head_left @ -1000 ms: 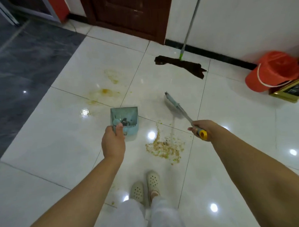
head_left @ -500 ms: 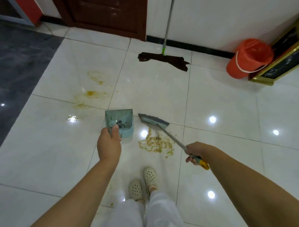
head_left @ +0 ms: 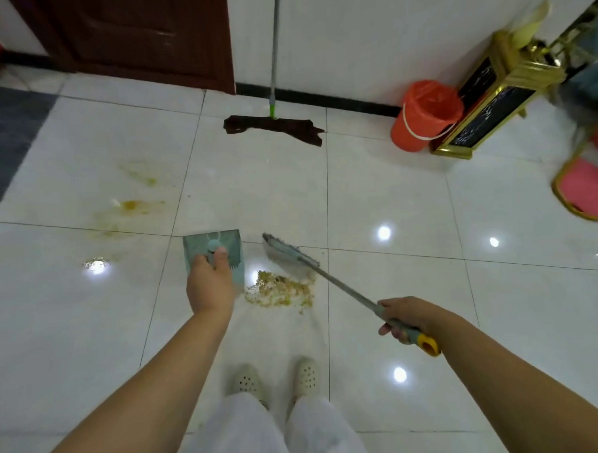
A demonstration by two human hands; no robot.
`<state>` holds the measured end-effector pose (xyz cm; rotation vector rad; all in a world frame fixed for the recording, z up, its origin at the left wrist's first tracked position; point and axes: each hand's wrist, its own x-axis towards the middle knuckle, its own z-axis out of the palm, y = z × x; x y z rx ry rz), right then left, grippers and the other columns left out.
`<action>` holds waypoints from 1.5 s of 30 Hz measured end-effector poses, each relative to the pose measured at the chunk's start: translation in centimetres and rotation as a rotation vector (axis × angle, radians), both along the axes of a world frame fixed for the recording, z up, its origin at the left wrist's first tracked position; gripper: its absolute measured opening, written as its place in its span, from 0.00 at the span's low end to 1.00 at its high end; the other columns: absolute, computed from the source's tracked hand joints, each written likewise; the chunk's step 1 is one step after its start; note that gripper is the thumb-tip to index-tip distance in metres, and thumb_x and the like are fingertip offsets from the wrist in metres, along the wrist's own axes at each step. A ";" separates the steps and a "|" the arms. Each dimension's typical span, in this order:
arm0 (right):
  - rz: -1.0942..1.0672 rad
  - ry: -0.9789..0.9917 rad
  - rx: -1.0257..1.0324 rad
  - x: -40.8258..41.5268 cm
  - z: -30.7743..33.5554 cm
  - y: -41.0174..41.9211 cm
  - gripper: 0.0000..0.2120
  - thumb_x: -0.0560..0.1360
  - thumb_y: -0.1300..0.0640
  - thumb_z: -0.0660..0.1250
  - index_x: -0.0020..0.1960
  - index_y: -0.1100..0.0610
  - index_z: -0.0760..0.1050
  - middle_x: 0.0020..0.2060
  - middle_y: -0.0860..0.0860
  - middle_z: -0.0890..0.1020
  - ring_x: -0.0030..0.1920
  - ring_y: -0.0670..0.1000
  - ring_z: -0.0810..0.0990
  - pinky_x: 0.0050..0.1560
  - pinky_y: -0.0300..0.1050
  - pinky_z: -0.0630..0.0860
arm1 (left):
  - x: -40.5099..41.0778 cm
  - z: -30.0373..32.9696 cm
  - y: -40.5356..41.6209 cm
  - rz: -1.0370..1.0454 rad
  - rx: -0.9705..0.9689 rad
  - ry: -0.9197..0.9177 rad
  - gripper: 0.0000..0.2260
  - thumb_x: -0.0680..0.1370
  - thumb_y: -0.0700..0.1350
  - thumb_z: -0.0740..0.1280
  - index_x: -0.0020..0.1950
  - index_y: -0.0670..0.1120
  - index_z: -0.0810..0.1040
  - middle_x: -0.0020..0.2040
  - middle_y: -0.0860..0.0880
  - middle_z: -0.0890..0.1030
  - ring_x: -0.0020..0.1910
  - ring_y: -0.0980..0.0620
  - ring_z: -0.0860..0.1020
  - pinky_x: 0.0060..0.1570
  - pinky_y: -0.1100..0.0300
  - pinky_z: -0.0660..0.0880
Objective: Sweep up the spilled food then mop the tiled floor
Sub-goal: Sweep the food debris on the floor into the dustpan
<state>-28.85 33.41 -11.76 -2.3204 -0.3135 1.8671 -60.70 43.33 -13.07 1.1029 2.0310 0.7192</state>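
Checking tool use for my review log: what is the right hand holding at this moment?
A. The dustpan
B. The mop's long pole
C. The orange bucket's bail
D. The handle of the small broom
D: the right hand grips the small broom near its yellow-capped end, bristles down beside the spilled food, while the left hand holds the dustpan.

Single head-worn wide view, steeply down and forward from standing height over white tiled floor (head_left: 375, 195).
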 end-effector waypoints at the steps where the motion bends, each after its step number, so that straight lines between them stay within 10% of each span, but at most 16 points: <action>1: -0.032 -0.011 0.019 0.8 -0.2 0.4 0.19 0.80 0.65 0.59 0.69 0.58 0.68 0.38 0.62 0.79 0.19 0.47 0.69 0.21 0.35 0.71 | 0.4 -0.1 -0.1 -0.002 0.011 -0.009 0.20 0.81 0.56 0.56 0.46 0.39 0.72 0.42 0.41 0.78 0.42 0.42 0.76 0.42 0.51 0.73; 10: -0.186 -0.046 0.052 8.8 -5.1 9.5 0.17 0.81 0.63 0.55 0.69 0.65 0.62 0.41 0.62 0.76 0.13 0.45 0.64 0.16 0.31 0.66 | 5.3 -1.4 0.3 0.094 0.035 -0.057 0.18 0.80 0.56 0.56 0.46 0.41 0.72 0.35 0.50 0.76 0.35 0.49 0.74 0.30 0.60 0.67; 17: -0.225 -0.049 0.078 13.1 -8.4 13.6 0.18 0.82 0.62 0.55 0.69 0.68 0.62 0.63 0.65 0.74 0.12 0.45 0.63 0.16 0.29 0.66 | 10.3 -3.0 -0.4 0.123 0.068 -0.054 0.18 0.80 0.57 0.57 0.41 0.44 0.71 0.34 0.49 0.76 0.32 0.51 0.75 0.30 0.59 0.69; 22: -0.070 -0.047 0.019 14.1 -8.9 11.9 0.09 0.81 0.63 0.56 0.60 0.64 0.64 0.43 0.64 0.76 0.24 0.47 0.66 0.17 0.32 0.69 | 13.3 -3.2 -0.9 0.112 0.074 -0.024 0.19 0.80 0.56 0.57 0.44 0.41 0.72 0.36 0.48 0.77 0.35 0.49 0.76 0.35 0.58 0.72; 31: 0.084 -0.003 -0.164 12.4 -7.6 3.9 0.09 0.79 0.62 0.58 0.57 0.65 0.67 0.34 0.57 0.73 0.28 0.49 0.71 0.20 0.34 0.69 | 17.5 -1.7 -1.5 0.120 0.081 0.033 0.19 0.81 0.55 0.56 0.46 0.39 0.73 0.39 0.46 0.77 0.37 0.46 0.75 0.36 0.58 0.69; 45: -0.037 0.131 -0.174 15.5 -1.1 2.1 0.05 0.79 0.60 0.60 0.48 0.62 0.67 0.21 0.53 0.70 0.16 0.46 0.65 0.17 0.32 0.65 | 19.5 1.6 0.3 0.107 0.112 -0.011 0.19 0.81 0.54 0.57 0.48 0.37 0.73 0.42 0.43 0.77 0.40 0.46 0.74 0.39 0.57 0.67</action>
